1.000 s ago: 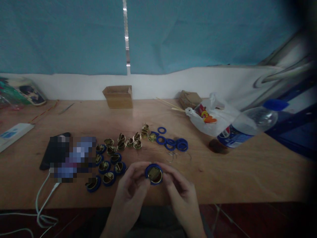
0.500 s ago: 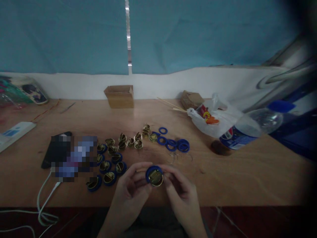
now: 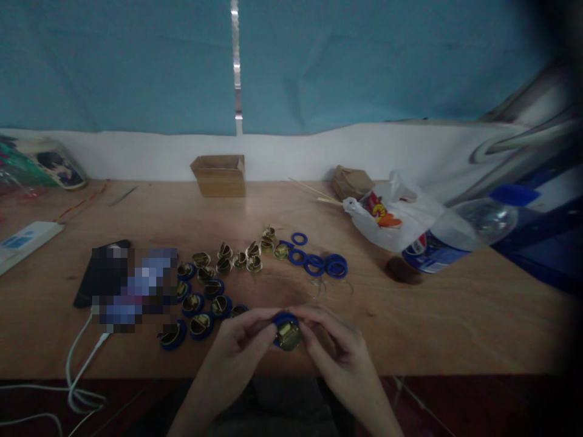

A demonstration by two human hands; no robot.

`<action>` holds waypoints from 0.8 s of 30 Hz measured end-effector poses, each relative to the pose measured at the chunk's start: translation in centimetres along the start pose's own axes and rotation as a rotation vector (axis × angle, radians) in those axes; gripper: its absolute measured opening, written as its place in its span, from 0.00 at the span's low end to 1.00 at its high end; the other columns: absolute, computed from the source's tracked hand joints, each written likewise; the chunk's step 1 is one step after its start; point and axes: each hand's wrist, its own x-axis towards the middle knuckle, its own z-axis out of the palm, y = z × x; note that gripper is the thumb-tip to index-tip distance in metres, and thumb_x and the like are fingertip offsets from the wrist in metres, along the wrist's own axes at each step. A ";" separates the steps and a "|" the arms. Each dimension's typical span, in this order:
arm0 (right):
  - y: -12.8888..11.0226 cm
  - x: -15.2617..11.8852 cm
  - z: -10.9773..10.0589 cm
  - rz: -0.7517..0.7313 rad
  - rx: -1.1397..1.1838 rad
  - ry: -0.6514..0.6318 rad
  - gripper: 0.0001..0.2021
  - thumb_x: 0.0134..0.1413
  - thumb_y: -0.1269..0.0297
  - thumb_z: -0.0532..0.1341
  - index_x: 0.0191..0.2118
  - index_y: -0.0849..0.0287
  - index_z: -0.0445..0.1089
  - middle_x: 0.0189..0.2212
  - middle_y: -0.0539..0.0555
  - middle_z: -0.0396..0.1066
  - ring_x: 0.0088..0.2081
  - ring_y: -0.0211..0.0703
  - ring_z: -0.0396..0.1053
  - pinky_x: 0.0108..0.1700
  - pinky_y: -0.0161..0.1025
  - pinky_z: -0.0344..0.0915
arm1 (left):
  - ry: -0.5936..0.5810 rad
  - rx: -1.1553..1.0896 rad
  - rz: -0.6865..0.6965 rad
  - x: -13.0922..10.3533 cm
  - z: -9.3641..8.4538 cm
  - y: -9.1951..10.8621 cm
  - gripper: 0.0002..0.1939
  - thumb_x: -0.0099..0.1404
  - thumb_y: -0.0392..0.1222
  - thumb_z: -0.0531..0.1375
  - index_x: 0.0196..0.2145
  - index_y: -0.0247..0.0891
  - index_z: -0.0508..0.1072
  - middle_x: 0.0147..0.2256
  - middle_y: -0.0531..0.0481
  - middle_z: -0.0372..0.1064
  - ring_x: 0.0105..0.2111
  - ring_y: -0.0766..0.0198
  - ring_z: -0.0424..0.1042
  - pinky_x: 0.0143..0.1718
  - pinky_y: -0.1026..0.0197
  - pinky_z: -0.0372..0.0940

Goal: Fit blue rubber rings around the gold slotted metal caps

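A blue sheet (image 3: 136, 67) covers the wall behind my wooden table (image 3: 432, 328); my hands (image 3: 237, 364), fingers curled in, pinch a gold-coloured disc (image 3: 289, 338).

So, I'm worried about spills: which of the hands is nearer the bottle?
Right: the right hand is left of the bottle and closer to the camera; the left hand is farther left.
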 end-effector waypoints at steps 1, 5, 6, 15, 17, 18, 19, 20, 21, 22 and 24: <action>0.1 -0.1 0.0 -0.001 -0.014 0.009 0.12 0.60 0.71 0.58 0.46 0.51 0.72 0.37 0.50 0.74 0.38 0.40 0.72 0.40 0.37 0.67 | -0.005 0.013 0.001 0.1 0.0 0.0 0.11 0.66 0.40 0.58 0.45 0.43 0.78 0.45 0.48 0.77 0.46 0.60 0.75 0.47 0.61 0.68; 0.6 -0.2 0.3 0.029 -0.022 0.039 0.15 0.60 0.70 0.59 0.51 0.48 0.69 0.34 0.48 0.74 0.33 0.39 0.69 0.37 0.37 0.67 | 0.025 0.004 -0.017 0.1 -0.1 -0.1 0.12 0.66 0.40 0.58 0.44 0.43 0.78 0.42 0.48 0.78 0.41 0.60 0.76 0.42 0.60 0.70; 0.7 -0.2 0.5 0.040 -0.008 0.042 0.15 0.60 0.69 0.59 0.52 0.48 0.68 0.34 0.48 0.74 0.33 0.39 0.69 0.37 0.37 0.67 | 0.028 -0.007 -0.019 0.0 -0.1 -0.2 0.12 0.66 0.40 0.58 0.45 0.42 0.78 0.42 0.47 0.78 0.40 0.60 0.76 0.41 0.60 0.70; 0.5 0.0 1.4 0.071 0.044 0.170 0.14 0.59 0.69 0.60 0.50 0.49 0.69 0.38 0.50 0.75 0.37 0.39 0.72 0.41 0.38 0.69 | 0.130 0.018 0.030 0.1 0.2 -0.4 0.11 0.66 0.41 0.58 0.45 0.43 0.77 0.45 0.48 0.76 0.44 0.60 0.74 0.46 0.61 0.67; 0.4 -0.2 1.5 0.042 0.019 0.206 0.14 0.59 0.70 0.61 0.50 0.49 0.70 0.39 0.50 0.75 0.37 0.39 0.72 0.42 0.38 0.69 | 0.162 0.005 0.016 0.3 0.3 -0.6 0.11 0.66 0.42 0.58 0.45 0.42 0.76 0.45 0.48 0.76 0.46 0.59 0.73 0.48 0.61 0.66; 0.3 -0.3 1.5 0.020 0.005 0.214 0.15 0.59 0.71 0.61 0.50 0.49 0.70 0.40 0.50 0.75 0.37 0.39 0.72 0.43 0.38 0.69 | 0.168 0.002 0.002 0.4 0.3 -0.7 0.11 0.67 0.43 0.58 0.44 0.42 0.76 0.45 0.48 0.76 0.46 0.59 0.73 0.48 0.61 0.65; 0.3 -0.3 1.6 -0.005 -0.008 0.216 0.15 0.59 0.72 0.61 0.50 0.48 0.69 0.41 0.50 0.75 0.38 0.39 0.72 0.43 0.37 0.69 | 0.165 -0.005 -0.016 0.5 0.3 -0.9 0.11 0.67 0.44 0.58 0.44 0.41 0.76 0.44 0.47 0.76 0.46 0.59 0.73 0.48 0.60 0.65; 0.2 -0.4 1.6 -0.028 -0.020 0.212 0.16 0.59 0.72 0.61 0.50 0.48 0.69 0.42 0.50 0.75 0.39 0.39 0.73 0.43 0.37 0.69 | 0.153 -0.026 -0.035 0.5 0.4 -1.0 0.11 0.67 0.44 0.57 0.44 0.41 0.77 0.43 0.47 0.76 0.46 0.58 0.73 0.48 0.60 0.65; 0.2 -0.5 1.7 -0.046 -0.029 0.207 0.16 0.59 0.73 0.60 0.50 0.48 0.69 0.44 0.50 0.75 0.40 0.39 0.73 0.44 0.36 0.70 | 0.135 -0.069 -0.057 0.5 0.4 -1.2 0.12 0.68 0.45 0.57 0.44 0.40 0.77 0.43 0.47 0.76 0.46 0.58 0.73 0.49 0.59 0.65; 0.2 -0.6 1.7 -0.056 -0.034 0.205 0.17 0.59 0.74 0.60 0.50 0.48 0.69 0.44 0.50 0.75 0.41 0.39 0.73 0.44 0.36 0.70 | 0.113 -0.133 -0.078 0.4 0.5 -1.3 0.12 0.68 0.46 0.57 0.44 0.41 0.76 0.44 0.46 0.76 0.46 0.58 0.73 0.49 0.58 0.65; 0.1 -0.7 1.9 -0.058 -0.038 0.209 0.17 0.59 0.74 0.60 0.51 0.48 0.68 0.43 0.50 0.76 0.43 0.39 0.74 0.45 0.36 0.70 | 0.055 -0.287 -0.122 0.2 0.5 -1.7 0.13 0.69 0.47 0.55 0.45 0.41 0.76 0.45 0.46 0.75 0.46 0.57 0.73 0.48 0.56 0.66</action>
